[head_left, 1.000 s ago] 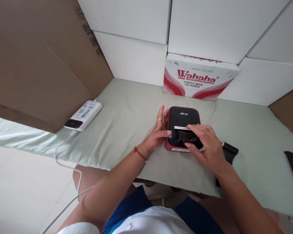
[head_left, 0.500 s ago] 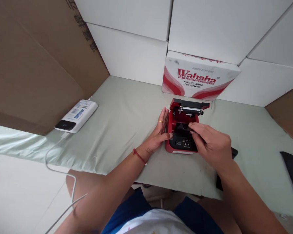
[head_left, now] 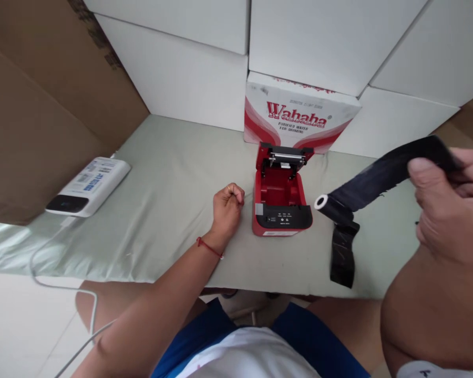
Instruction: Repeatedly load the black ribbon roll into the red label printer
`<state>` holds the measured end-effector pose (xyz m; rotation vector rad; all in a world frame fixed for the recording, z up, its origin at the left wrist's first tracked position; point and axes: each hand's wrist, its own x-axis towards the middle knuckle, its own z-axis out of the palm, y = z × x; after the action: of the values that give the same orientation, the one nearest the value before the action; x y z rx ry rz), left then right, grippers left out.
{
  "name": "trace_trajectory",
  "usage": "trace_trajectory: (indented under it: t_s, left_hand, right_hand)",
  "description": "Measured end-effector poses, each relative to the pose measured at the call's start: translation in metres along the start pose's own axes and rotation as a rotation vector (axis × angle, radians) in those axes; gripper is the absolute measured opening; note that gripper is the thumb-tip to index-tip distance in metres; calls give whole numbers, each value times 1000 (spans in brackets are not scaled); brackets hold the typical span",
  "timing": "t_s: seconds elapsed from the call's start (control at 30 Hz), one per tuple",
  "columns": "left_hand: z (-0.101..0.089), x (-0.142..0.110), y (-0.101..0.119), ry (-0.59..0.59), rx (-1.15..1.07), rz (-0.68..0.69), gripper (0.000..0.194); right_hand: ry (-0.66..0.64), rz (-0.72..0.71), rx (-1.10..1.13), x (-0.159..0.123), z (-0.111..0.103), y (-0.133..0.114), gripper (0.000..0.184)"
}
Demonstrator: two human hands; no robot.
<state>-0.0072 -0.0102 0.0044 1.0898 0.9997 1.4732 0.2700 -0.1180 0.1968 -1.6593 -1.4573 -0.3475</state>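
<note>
A small red and black label printer (head_left: 283, 210) stands on the cloth with its lid raised, its red inner bay showing. My left hand (head_left: 226, 210) rests on the cloth just left of the printer, fingers curled in with nothing seen in them. Up at the right, my right hand (head_left: 445, 194) pinches one end of a black ribbon (head_left: 386, 170) between thumb and fingers. From this strip hangs the ribbon's small roll on a white core (head_left: 321, 201), right of the printer. A crinkled black strip (head_left: 342, 257) shows below the roll; whether it hangs or lies on the cloth I cannot tell.
A white power bank (head_left: 90, 186) with a cable lies at the left on the pale green cloth (head_left: 173, 168). A Wahaha carton (head_left: 299, 113) leans against white boxes (head_left: 181, 68) behind the printer. A large brown carton (head_left: 43, 105) borders the left side.
My right hand has come out of the printer and moved up and right with the black ribbon. My left hand has let go of the printer's side and curled up. The view has shifted right.
</note>
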Motion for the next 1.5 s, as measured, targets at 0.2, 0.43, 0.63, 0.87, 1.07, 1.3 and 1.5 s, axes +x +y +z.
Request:
trace_trajectory:
  t_s: [0.2, 0.43, 0.63, 0.87, 1.07, 1.3, 1.5]
  left_hand:
    - [2, 3, 1, -82, 42, -32, 6]
    - [3, 4, 2, -79, 61, -47, 4]
    - [4, 4, 3, -86, 63, -58, 4]
    - [5, 4, 4, -65, 61, -49, 2]
    - [4, 6, -1, -69, 63, -46, 5]
    - [4, 5, -1, -89, 96, -53, 9]
    - [3, 2, -1, -97, 113, -56, 11]
  right_hand:
    - [-33, -224, -164, -23, 5, 30, 21]
    - [-695, -431, 147, -114, 4, 66, 32]
    - [-408, -42, -35, -105, -15, 112, 25]
    - [-654, -39, -243, -77, 40, 164, 41]
    - [-707, -75, -259, -77, 41, 156, 43]
    - [-777, -11, -355, -74, 47, 153, 43]
    - [-1199, -284, 89, -19, -28, 100, 30]
